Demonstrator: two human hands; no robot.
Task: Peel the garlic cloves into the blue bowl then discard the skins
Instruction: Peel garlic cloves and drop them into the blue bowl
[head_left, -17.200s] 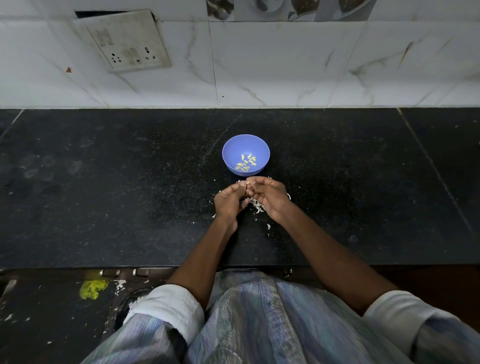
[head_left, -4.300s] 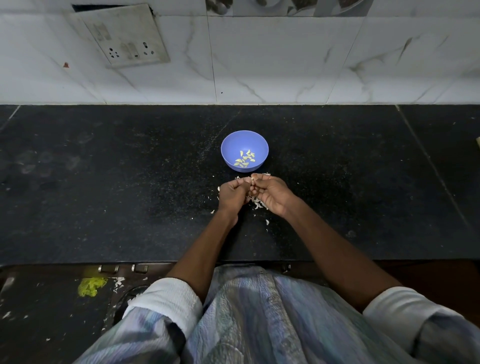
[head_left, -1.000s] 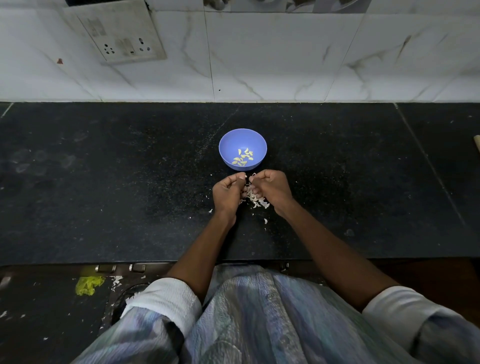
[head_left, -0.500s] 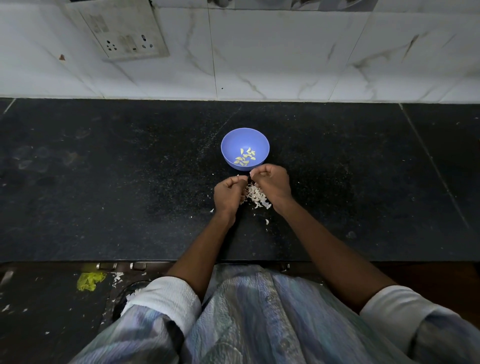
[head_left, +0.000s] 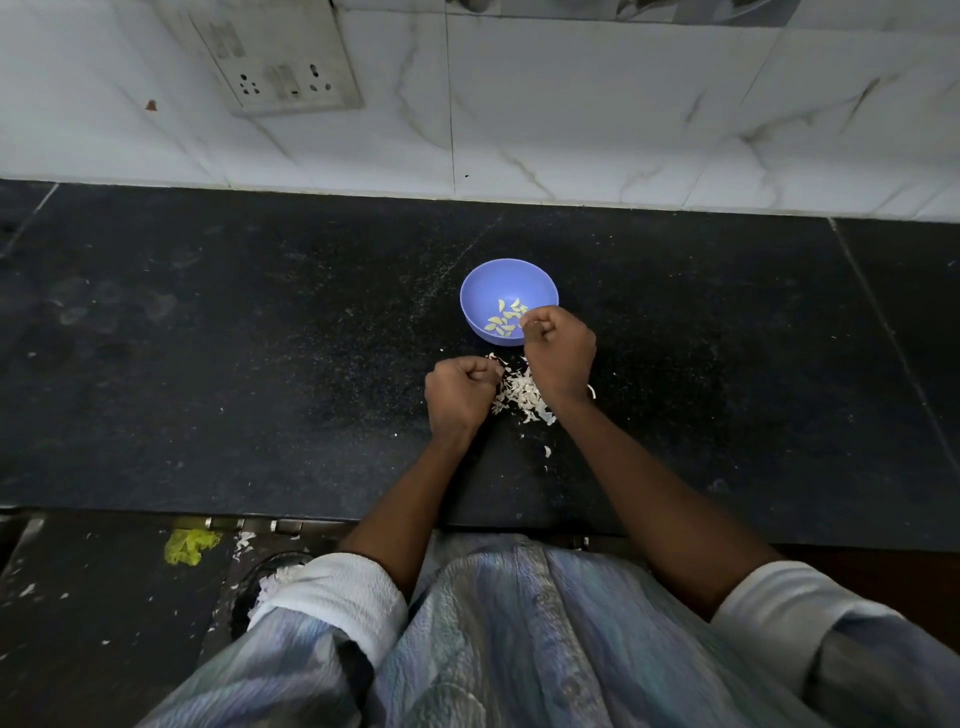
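Right hand (head_left: 558, 351) curled over blue bowl (head_left: 480, 291), contents unclear, left hand (head_left: 460, 395) fisted beside skins (head_left: 522, 392), wall socket (head_left: 283, 57)

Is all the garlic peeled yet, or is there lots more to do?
Partly done. Several peeled cloves already lie in the blue bowl. The right hand is over the bowl's rim, fingers curled, seemingly dropping another in. The left hand is curled too; whether it hides more garlic, I cannot tell. Still left: the pile of skins on the counter needs throwing away.

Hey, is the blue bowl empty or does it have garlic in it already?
Not empty. The blue bowl stands upright with a small scatter of peeled garlic cloves on its bottom, mostly bare inside.
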